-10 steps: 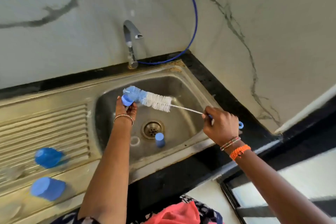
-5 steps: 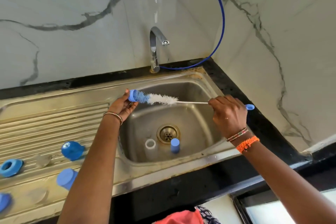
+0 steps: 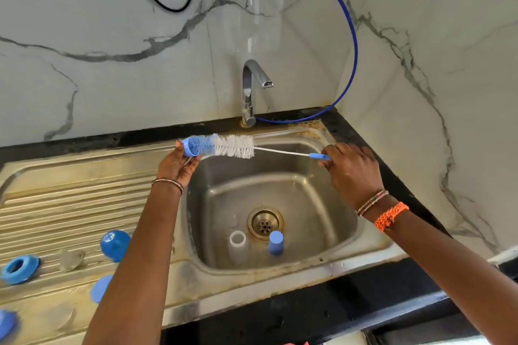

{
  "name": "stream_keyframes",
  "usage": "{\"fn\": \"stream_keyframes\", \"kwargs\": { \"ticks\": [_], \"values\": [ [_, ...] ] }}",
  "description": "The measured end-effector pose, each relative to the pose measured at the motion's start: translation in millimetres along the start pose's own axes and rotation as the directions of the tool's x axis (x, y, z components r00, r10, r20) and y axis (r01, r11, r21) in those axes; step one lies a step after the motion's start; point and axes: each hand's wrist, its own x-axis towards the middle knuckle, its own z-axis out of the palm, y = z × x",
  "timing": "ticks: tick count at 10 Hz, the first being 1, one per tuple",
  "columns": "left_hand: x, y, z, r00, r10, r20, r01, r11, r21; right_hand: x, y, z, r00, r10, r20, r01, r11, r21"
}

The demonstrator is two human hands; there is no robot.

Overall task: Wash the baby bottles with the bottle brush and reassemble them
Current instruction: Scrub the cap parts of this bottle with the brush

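I watch the view lift over the last second: the tap and the marbled wall now fill the upper half, where a moment ago I looked more steeply into the basin, and the hands have risen with it to the sink's far rim. My left hand holds a small blue cap-like piece, fingers curled up round it, though I cannot tell for sure whether it is a cap or a collar, since the bristles cover its mouth. My right hand is closed round the blue handle of the bottle brush, whose blue-and-white head is pushed into that piece, as it was a second ago. I read that as the scrubbing of this one small part going on, not finished, with reassembly well off. The rest of the bottle parts wait: a clear bottle body and a blue cap stand upright in the sink just beside the drain, as before. On the ribbed draining board to the left lie a blue dome-shaped piece, a blue ring, a clear teat-like piece and two more blue pieces partly cut off by my arm and the frame edge. The steel is stained and yellowed. A black counter edges it, a blue hose loops down behind the tap, and a black cable hangs on the wall.
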Motion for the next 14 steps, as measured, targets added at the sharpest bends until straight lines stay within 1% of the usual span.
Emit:
{"fn": "stream_keyframes", "kwargs": {
  "ticks": [1,2,3,4,5,6,7,8,9,10,11,12,13,14],
  "values": [
    [-2.2,4.2,0.5,0.998,0.022,0.058,-0.023,1.000,0.009,2.7,-3.5,3.3,1.000,0.026,-0.003,-0.026,0.992,0.120],
    [-4.1,10.7,-2.7,0.995,0.060,0.083,-0.064,0.997,0.037,16.7,-6.4,-12.9,0.561,0.148,0.814,-0.725,0.563,0.397],
    [-5.2,14.2,-7.2,0.997,0.066,0.051,-0.068,0.997,0.036,18.0,3.7,-7.7,0.441,0.076,0.894,-0.809,0.465,0.360],
    [-6.4,10.6,-6.8,0.996,0.072,0.055,-0.077,0.993,0.091,9.1,3.1,1.1,0.870,0.247,0.426,-0.420,0.825,0.379],
    [-7.1,9.8,-4.8,0.995,0.068,0.075,-0.072,0.995,0.062,4.9,1.0,5.1,0.980,0.196,0.036,-0.195,0.910,0.366],
    [-7.5,7.8,-5.0,0.997,0.047,0.056,-0.050,0.997,0.053,5.0,0.0,2.9,0.979,-0.041,-0.197,0.077,0.980,0.181],
    [-6.7,11.2,-8.7,0.997,0.013,0.076,-0.017,0.998,0.054,1.6,0.1,2.5,0.995,-0.063,-0.073,0.074,0.984,0.160],
    [-0.3,18.5,-16.5,0.979,0.041,0.200,-0.051,0.998,0.044,10.6,-1.7,-13.3,0.524,0.129,0.842,-0.777,0.476,0.411],
    [3.8,22.4,-17.5,0.975,0.058,0.216,-0.059,0.998,-0.001,12.5,4.4,-13.7,0.241,-0.096,0.966,-0.966,0.067,0.248],
    [-1.9,23.0,-9.7,0.994,0.045,0.104,-0.048,0.998,0.033,12.3,-1.8,-11.4,0.619,0.111,0.777,-0.705,0.514,0.488],
    [-5.7,19.4,0.9,0.998,-0.016,-0.055,0.025,0.987,0.160,11.5,-6.9,-13.7,0.995,-0.003,0.101,-0.020,0.974,0.226],
    [-7.8,18.7,8.9,0.985,-0.074,-0.154,0.091,0.990,0.105,12.8,-12.3,-22.8,0.909,-0.352,-0.224,0.339,0.936,-0.095],
    [-8.1,19.3,8.1,0.975,-0.152,-0.162,0.165,0.984,0.071,13.3,-12.8,-20.7,0.870,-0.383,-0.311,0.336,0.922,-0.194],
    [-10.3,20.1,3.9,0.966,-0.181,-0.184,0.204,0.973,0.109,10.3,-12.4,-17.9,0.867,-0.386,-0.314,0.330,0.918,-0.220]
  ]
}}
